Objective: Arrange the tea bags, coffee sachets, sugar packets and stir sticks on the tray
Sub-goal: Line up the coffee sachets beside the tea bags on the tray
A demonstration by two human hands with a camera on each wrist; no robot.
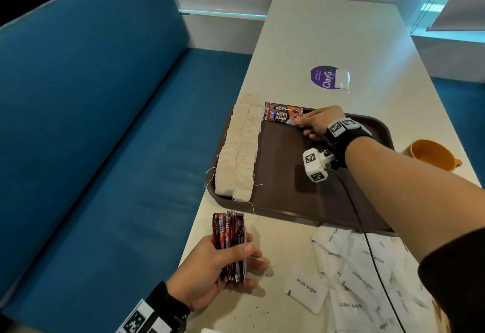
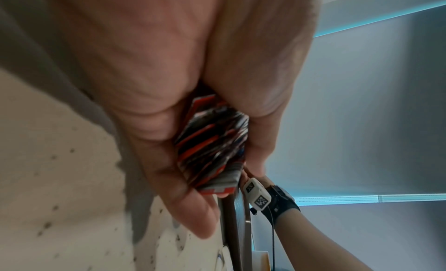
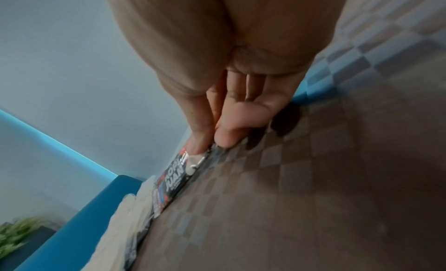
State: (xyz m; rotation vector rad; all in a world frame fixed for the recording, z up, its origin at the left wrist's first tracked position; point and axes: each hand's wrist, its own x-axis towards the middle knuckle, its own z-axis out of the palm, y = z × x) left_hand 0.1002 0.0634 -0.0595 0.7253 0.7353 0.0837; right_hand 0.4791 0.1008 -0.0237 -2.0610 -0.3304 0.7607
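On the brown tray (image 1: 288,188), tea bags (image 1: 238,154) lie in two columns along the left side. Two red-and-black coffee sachets (image 1: 282,108) lie side by side at the tray's far edge. My right hand (image 1: 299,122) pinches the right end of the nearer coffee sachet (image 1: 280,116) between thumb and forefinger. The right wrist view shows that hand (image 3: 212,143) on the sachet (image 3: 172,181), low over the tray (image 3: 289,179). My left hand (image 1: 249,264) grips a stack of coffee sachets (image 1: 229,230) above the table in front of the tray, and the stack (image 2: 212,145) also fills the left wrist view.
A loose pile of white sugar packets (image 1: 354,267) lies on the table in front of the tray, to the right. An orange cup (image 1: 430,154) stands just past the tray's right edge. A purple sticker (image 1: 325,76) is on the table beyond. A blue bench (image 1: 105,148) runs along the left.
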